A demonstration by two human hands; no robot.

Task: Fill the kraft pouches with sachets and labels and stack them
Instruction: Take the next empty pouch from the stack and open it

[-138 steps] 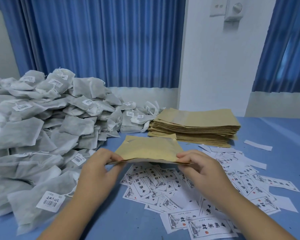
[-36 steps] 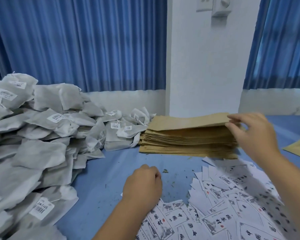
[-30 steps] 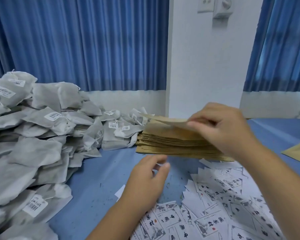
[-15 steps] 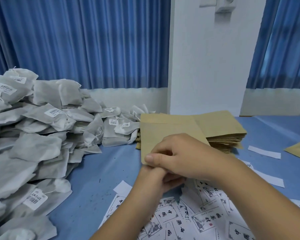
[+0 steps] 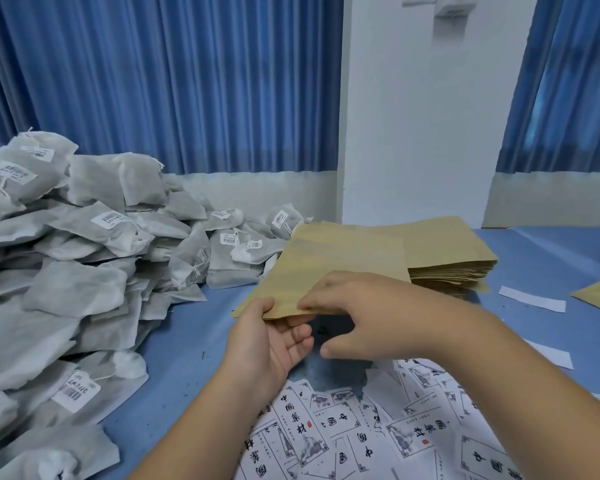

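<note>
While the pouch (image 5: pixel 329 265) hangs flat just above the tabletop (image 5: pixel 187 341), both hands meet at its near edge.

Pouch: one kraft piece, lying from the hands toward 12 o'clock. Far corner overlaps the stack (image 5: pixel 451 247) in view; contact not resolvable. Near edge runs 9 to 3. Long axis judged to run 6 to 12, though the low viewing angle makes this uncertain.

Left hand (image 5: pixel 267 344): palm up, thumb on the top face at the near-left corner, fingers underneath. It pinches the pouch.

Right hand (image 5: pixel 368 313): bent fingers (image 5: pixel 305 302) rest on the top face along the near edge. Thumb hangs below, apart from the paper. Whether any finger grips from beneath is hidden, so I cannot tell if it holds or only touches.

Surroundings: sachets (image 5: pixel 84 282) heaped at 9 o'clock, nearer the left hand. Labels (image 5: pixel 361 431) spread at 6 o'clock, under both forearms. Stack at 1 o'clock.

Judgement: the pouch looks empty and its mouth appears shut. The next step is probably to part the layers at the near edge. That edge faces the person, so contents would go in from 6 toward 12. The left hand is better placed for a sachet, provided the right takes over the hold.
</note>
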